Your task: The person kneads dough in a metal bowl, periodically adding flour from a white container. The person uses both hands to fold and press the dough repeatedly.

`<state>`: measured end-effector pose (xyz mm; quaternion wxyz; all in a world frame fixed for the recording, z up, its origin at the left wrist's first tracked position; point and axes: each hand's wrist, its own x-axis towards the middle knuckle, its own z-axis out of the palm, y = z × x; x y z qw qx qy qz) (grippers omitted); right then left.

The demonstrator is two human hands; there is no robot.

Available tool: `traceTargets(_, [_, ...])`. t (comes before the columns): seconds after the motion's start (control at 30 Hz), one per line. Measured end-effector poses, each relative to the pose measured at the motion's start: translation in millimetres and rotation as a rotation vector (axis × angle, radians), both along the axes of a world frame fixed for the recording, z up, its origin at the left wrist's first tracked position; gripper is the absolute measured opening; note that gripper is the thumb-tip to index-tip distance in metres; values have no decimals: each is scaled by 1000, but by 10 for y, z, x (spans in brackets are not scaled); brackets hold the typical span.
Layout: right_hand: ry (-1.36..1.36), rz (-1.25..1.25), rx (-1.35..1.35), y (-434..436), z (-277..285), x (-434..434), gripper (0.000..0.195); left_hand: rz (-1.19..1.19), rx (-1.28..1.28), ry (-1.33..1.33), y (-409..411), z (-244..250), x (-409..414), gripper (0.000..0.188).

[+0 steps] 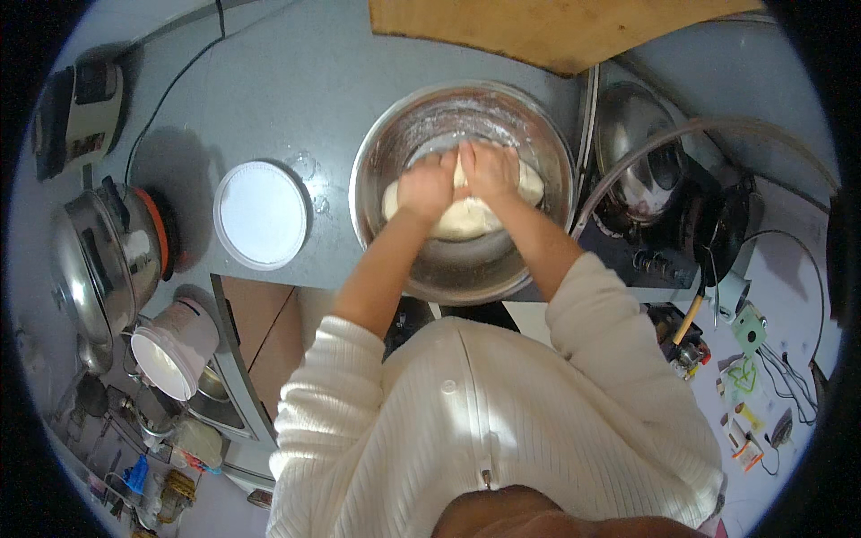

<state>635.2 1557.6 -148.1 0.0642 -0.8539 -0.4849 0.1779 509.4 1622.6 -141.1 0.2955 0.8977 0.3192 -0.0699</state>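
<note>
A large steel bowl (464, 276) stands at the counter's front edge, its inner back wall dusted with flour. Inside it lies a pale lump of dough (467, 220). My left hand (427, 183) presses on the dough's left part, fingers curled and slightly blurred. Beside it, my right hand (492, 168) rests on the dough right of the middle, its fingers pointing away from me. Dough bulges out on both sides and in front of my hands. How far the fingers sink into it is hidden.
A round white plastic lid (262, 215) lies left of the bowl on the grey counter (282, 101). A lidded steel pot (111, 249) and a white bucket (176, 343) are farther left. On the right, a hose (625, 161) arches beside a metal wok lid (632, 141). A wooden board (538, 33) is behind.
</note>
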Motion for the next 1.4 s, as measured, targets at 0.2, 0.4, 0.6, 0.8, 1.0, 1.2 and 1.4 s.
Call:
traceTargets(0.2, [154, 9, 216, 99, 394, -49, 35, 81, -172, -86, 81, 384, -73, 68])
traceTargets(0.4, [120, 162, 203, -539, 894, -213, 24, -110, 6, -61, -411, 853, -483, 79])
traceTargets(0.6, [-104, 221, 381, -621, 361, -407, 19, -79, 543, 168, -718, 183, -365, 94])
traceTargets(0.8, [-40, 172, 335, -262, 43, -173, 19, -35, 14, 228, -304, 316, -205, 95])
traceTargets(1.0, [135, 122, -180, 214, 129, -38, 33, 114, -328, 145, 54, 255, -127, 80])
traceTargets(1.2, [403, 292, 46, 285, 394, -258, 38, 575, -571, -83, -672, 177, -392, 78])
traceTargets(1.4, [228, -481, 457, -587, 318, -121, 60, 899, -880, -313, -1082, 127, -612, 61])
